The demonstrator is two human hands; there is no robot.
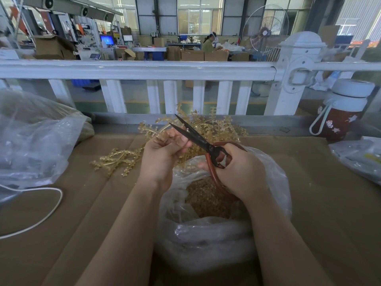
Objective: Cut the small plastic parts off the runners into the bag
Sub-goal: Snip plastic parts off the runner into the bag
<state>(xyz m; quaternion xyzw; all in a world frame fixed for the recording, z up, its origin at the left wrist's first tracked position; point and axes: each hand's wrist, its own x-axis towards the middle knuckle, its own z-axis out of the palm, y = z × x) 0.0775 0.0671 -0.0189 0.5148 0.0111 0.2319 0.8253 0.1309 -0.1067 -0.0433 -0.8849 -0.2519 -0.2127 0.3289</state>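
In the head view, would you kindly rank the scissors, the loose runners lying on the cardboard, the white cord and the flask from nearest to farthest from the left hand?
Measured from the left hand:
1. Scissors: blades right beside its fingers, held by the right hand.
2. Loose runners: on the cardboard, just to its left.
3. White cord: far left, nearer the person.
4. Flask: far right, by the railing.

Bag before runners; bottle far right.

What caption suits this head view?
Right hand opens scissors beside a runner in the left hand, above the bag.
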